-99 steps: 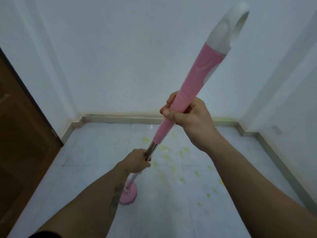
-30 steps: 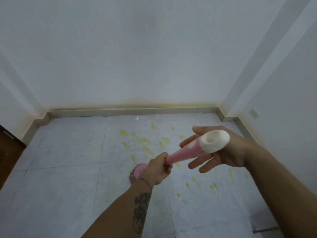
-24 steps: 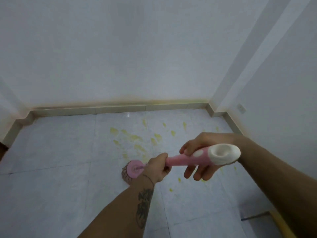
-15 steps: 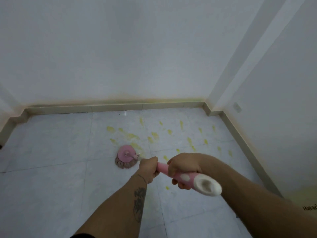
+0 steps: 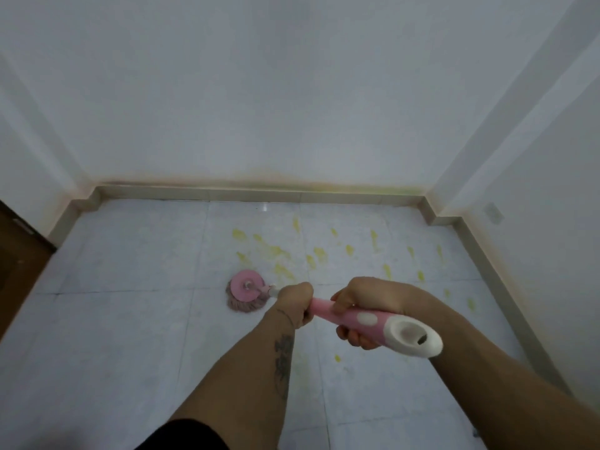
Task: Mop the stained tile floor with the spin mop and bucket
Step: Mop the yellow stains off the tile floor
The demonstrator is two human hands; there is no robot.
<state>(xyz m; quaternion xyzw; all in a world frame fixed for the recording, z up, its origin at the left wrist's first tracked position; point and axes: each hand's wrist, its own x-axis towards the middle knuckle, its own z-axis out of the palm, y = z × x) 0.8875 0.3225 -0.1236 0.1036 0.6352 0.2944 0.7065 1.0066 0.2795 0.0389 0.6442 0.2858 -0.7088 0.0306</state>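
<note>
Both hands hold a pink spin mop. My right hand [image 5: 370,303] grips the pink handle [image 5: 349,316] near its white looped end [image 5: 412,339]. My left hand [image 5: 293,302] is closed around the shaft just below the pink grip. The round pink mop head [image 5: 246,292] lies flat on the pale tile floor [image 5: 130,319], just left of a scatter of yellow stains [image 5: 319,254]. One lone yellow spot [image 5: 337,358] lies near my arms. No bucket is in view.
White walls close the room ahead and on the right, with a beige skirting [image 5: 259,193] along their base. A brown wooden door [image 5: 19,264] stands at the left edge. A wall socket [image 5: 493,213] sits low on the right wall.
The handle has dropped from upright to a low angle. My right hand went from loose fingers to a full grip. The mop head slid forward, up to the left edge of the stains.
</note>
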